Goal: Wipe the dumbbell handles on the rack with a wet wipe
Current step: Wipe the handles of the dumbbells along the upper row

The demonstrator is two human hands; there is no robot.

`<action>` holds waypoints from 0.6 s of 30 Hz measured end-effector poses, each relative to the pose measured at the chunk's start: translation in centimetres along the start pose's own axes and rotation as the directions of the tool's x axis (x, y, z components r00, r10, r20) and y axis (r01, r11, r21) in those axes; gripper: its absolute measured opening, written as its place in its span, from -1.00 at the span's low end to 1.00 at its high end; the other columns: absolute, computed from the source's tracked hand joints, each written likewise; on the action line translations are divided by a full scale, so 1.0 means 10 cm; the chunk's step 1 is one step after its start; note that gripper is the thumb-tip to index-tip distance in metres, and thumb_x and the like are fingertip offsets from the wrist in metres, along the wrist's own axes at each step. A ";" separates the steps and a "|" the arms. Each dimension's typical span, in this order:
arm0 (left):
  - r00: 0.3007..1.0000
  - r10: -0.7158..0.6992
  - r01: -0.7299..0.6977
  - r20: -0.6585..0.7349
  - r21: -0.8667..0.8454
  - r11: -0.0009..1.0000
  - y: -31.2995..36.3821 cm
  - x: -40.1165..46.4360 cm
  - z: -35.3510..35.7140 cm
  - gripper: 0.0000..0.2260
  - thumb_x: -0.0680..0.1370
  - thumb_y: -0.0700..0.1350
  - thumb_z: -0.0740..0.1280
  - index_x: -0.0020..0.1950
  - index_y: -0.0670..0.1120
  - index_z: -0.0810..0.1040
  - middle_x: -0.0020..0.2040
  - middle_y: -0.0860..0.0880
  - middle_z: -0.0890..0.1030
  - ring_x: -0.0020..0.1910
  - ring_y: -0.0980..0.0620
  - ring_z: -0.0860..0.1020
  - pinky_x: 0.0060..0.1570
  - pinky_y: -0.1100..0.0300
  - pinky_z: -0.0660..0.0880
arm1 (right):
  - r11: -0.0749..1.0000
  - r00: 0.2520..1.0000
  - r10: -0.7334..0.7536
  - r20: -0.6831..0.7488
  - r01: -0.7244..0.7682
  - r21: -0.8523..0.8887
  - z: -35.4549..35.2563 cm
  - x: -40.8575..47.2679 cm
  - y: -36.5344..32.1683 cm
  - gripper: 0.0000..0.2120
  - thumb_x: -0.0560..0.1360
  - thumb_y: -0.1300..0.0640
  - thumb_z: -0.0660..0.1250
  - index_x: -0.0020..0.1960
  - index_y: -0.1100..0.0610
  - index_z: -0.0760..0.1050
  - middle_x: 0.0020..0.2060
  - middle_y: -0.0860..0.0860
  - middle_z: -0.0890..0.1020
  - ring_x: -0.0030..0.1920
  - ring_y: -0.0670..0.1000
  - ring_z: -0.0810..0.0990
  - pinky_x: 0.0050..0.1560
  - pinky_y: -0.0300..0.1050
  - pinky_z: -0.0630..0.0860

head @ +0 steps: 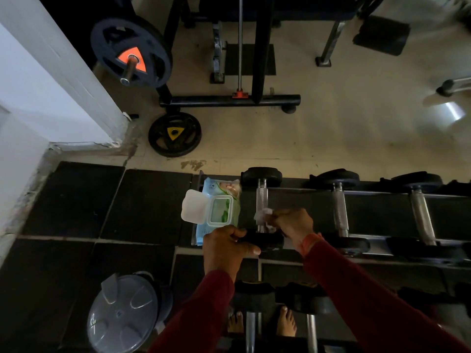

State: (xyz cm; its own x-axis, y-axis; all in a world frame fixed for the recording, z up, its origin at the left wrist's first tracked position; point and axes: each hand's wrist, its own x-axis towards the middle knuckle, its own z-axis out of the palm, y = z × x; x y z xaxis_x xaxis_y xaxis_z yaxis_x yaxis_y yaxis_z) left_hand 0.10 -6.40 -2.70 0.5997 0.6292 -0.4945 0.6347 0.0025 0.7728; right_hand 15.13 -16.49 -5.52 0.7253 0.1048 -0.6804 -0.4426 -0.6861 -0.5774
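Currently my right hand (293, 225) pinches the crumpled white wet wipe (262, 216) against the leftmost knurled steel dumbbell handle (262, 200); left hand (226, 247) grips its near black head (262, 240). Next, I judge: neighbouring handle.

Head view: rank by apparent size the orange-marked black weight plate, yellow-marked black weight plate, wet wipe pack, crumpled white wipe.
1. Orange-marked black weight plate on its bar
2. Yellow-marked black weight plate on the floor, farther away, so true size is unsure
3. Light blue wet wipe pack, white lid open
4. Crumpled white wipe, smallest

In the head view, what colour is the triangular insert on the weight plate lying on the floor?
Yellow insert, clearest in the head view.
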 end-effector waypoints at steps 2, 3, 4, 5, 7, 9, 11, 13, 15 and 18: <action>1.000 -0.002 0.002 0.001 0.008 1.000 0.01 0.00 0.00 -0.65 0.19 -0.22 0.68 -0.13 -0.02 0.67 -0.09 0.16 0.68 -0.07 0.30 0.57 -0.09 0.44 0.45 | 0.998 0.997 -0.061 -0.036 0.061 -0.015 0.04 -0.03 0.04 -0.88 0.43 0.01 0.53 -0.09 0.01 0.66 -0.14 -0.10 0.68 -0.15 -0.20 0.59 -0.16 -0.30 0.47; 1.000 0.001 -0.001 -0.001 0.016 1.000 0.01 -0.01 0.00 -0.66 0.19 -0.21 0.68 -0.12 -0.02 0.67 -0.09 0.17 0.67 -0.08 0.32 0.56 -0.09 0.45 0.44 | 0.997 0.994 -0.083 -0.070 0.083 -0.007 0.06 -0.04 0.02 -0.91 0.44 0.04 0.53 -0.09 0.01 0.67 -0.16 -0.12 0.69 -0.17 -0.22 0.60 -0.20 -0.34 0.45; 1.000 0.004 -0.004 -0.007 0.019 1.000 0.01 -0.01 0.00 -0.65 0.19 -0.20 0.68 -0.11 -0.03 0.68 -0.10 0.17 0.67 -0.09 0.33 0.55 -0.07 0.46 0.45 | 0.994 0.986 -0.111 -0.120 0.111 -0.008 0.09 -0.04 -0.05 -0.93 0.45 0.06 0.52 -0.10 0.02 0.66 -0.17 -0.11 0.69 -0.19 -0.22 0.62 -0.21 -0.35 0.47; 1.000 0.010 -0.009 -0.015 0.027 1.000 0.01 -0.01 0.00 -0.65 0.19 -0.19 0.68 -0.11 -0.03 0.68 -0.11 0.17 0.67 -0.10 0.33 0.55 -0.07 0.47 0.44 | 0.989 0.975 -0.146 -0.168 0.144 -0.023 0.12 -0.02 -0.13 -0.94 0.45 0.07 0.51 -0.11 0.02 0.65 -0.18 -0.10 0.70 -0.20 -0.20 0.63 -0.18 -0.32 0.52; 1.000 0.018 -0.017 -0.023 0.039 0.999 0.01 -0.02 0.01 -0.63 0.17 -0.16 0.69 -0.09 -0.02 0.69 -0.10 0.16 0.68 -0.09 0.30 0.58 -0.14 0.53 0.43 | 0.975 0.947 -0.223 -0.233 0.221 -0.035 0.15 0.04 -0.32 -0.92 0.43 0.06 0.54 -0.18 -0.03 0.64 -0.22 -0.08 0.72 -0.23 -0.15 0.67 -0.06 -0.19 0.63; 0.999 0.022 -0.021 -0.029 0.035 0.999 0.01 -0.02 0.02 -0.60 0.15 -0.14 0.69 -0.07 -0.02 0.70 -0.09 0.14 0.69 -0.07 0.26 0.61 -0.18 0.55 0.41 | 0.958 0.925 -0.283 -0.255 0.286 -0.027 0.13 0.11 -0.46 -0.89 0.38 0.08 0.58 -0.22 -0.05 0.65 -0.24 -0.07 0.72 -0.22 -0.09 0.70 0.01 -0.10 0.66; 0.999 0.027 -0.026 -0.029 0.033 0.999 0.00 -0.02 0.03 -0.59 0.14 -0.14 0.70 -0.06 -0.01 0.71 -0.08 0.14 0.70 -0.04 0.24 0.62 -0.09 0.49 0.43 | 0.939 0.911 -0.340 -0.233 0.341 -0.035 0.09 0.13 -0.49 -0.90 0.37 0.10 0.59 -0.15 0.00 0.69 -0.19 -0.08 0.73 -0.20 -0.13 0.69 -0.01 -0.19 0.65; 0.999 0.026 -0.025 -0.023 0.035 0.999 0.00 -0.02 0.02 -0.59 0.14 -0.14 0.70 -0.06 0.01 0.71 -0.07 0.15 0.70 -0.03 0.24 0.63 -0.03 0.44 0.45 | 0.889 0.882 -0.450 -0.141 0.427 -0.165 0.05 0.05 -0.42 -0.90 0.41 0.09 0.55 -0.08 0.04 0.70 -0.16 -0.11 0.71 -0.19 -0.21 0.65 -0.10 -0.39 0.55; 1.000 0.026 -0.025 -0.017 0.041 0.999 0.00 -0.01 0.02 -0.58 0.14 -0.12 0.70 -0.06 0.01 0.71 -0.07 0.16 0.70 -0.04 0.25 0.62 0.03 0.39 0.49 | 0.838 0.856 -0.515 -0.051 0.490 -0.241 0.02 -0.04 -0.29 -0.91 0.43 0.11 0.53 -0.07 0.05 0.70 -0.16 -0.14 0.70 -0.20 -0.26 0.63 -0.16 -0.49 0.45; 0.999 0.035 -0.034 -0.018 0.055 0.998 0.00 0.01 0.02 -0.59 0.13 -0.12 0.70 -0.07 0.00 0.71 -0.08 0.16 0.70 -0.03 0.28 0.60 0.00 0.46 0.44 | 0.787 0.837 -0.542 0.073 0.536 -0.305 0.00 -0.11 -0.19 -0.93 0.42 0.13 0.54 -0.11 0.06 0.70 -0.19 -0.18 0.68 -0.22 -0.31 0.61 -0.21 -0.56 0.44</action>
State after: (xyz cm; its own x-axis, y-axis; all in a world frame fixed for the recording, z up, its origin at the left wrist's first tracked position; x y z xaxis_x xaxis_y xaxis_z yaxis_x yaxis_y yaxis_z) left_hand 0.20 -6.46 -2.84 0.6129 0.6428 -0.4596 0.6396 -0.0620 0.7662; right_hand 15.23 -15.32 -3.69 0.8085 0.5121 -0.2900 0.2010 -0.7035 -0.6817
